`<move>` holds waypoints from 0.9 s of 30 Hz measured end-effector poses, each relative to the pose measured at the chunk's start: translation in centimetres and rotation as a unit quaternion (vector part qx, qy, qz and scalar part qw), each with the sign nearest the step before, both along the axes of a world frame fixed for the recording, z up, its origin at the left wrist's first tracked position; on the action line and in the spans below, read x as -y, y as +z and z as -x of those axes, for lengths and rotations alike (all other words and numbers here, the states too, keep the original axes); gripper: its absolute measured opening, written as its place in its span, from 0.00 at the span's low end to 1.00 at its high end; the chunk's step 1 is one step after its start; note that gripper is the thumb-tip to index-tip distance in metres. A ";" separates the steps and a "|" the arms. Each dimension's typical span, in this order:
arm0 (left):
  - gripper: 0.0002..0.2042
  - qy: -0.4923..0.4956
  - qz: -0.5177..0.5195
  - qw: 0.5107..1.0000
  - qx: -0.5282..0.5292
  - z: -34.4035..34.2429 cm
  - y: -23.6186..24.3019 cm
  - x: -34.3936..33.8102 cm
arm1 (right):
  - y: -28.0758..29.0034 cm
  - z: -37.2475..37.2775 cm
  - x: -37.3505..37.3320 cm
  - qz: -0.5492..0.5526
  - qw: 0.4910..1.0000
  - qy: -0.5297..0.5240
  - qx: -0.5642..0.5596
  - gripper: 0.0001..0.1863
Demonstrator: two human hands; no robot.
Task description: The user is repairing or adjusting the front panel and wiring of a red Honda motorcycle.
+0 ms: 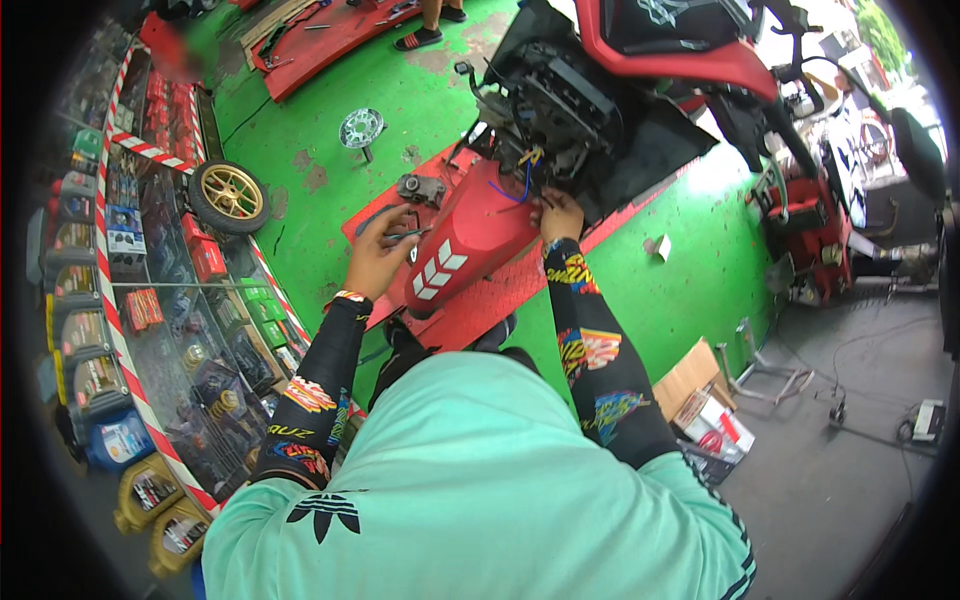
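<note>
My left hand (385, 232) is closed on a dark hand tool (405, 234), perhaps pliers, beside the left side of a red motorcycle fender (465, 225) with white chevrons. My right hand (560, 215) is pinched at the fender's right, near a thin blue wire (510, 195) and yellow connectors (530, 158); what its fingers hold is too small to make out. Ahead is the bike's exposed black front assembly (560, 100). A grey mechanical part (420, 188) sits left of the fender.
The bike is over a red platform (360, 220) on green flooring. A brake disc (362, 128), wheel (228, 195) and glass display counters (165, 330) are at left. Another person's sandalled foot (420, 38) is at top. A red scooter (815, 240), metal stand (770, 385) and cardboard box (680, 385) are at right.
</note>
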State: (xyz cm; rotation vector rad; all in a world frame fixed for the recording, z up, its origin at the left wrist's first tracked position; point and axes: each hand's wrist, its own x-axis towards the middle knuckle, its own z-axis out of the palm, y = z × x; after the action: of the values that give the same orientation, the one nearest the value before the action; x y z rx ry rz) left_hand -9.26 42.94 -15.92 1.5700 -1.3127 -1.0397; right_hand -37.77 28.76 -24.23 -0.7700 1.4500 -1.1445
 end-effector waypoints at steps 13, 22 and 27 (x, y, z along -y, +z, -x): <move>0.25 -0.019 -0.056 0.995 0.080 -11.4 -2.3 -7.4 | -1.0 -3.2 -2.0 -0.002 0.976 -0.168 0.140 0.10; 0.27 -0.086 -0.088 0.986 0.109 -16.5 -3.0 -7.0 | -1.0 -3.8 -1.6 0.004 0.868 -0.238 0.436 0.13; 0.28 -0.088 -0.120 0.984 0.095 -18.6 -2.5 -5.6 | -1.1 -4.7 -1.6 -0.028 0.882 -0.206 0.422 0.12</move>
State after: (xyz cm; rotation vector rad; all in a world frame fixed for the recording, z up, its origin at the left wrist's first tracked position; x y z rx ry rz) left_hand 9.33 48.57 -18.40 1.7925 -1.5241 -1.2190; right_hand -33.09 30.40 -25.30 0.1333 0.8908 -1.4930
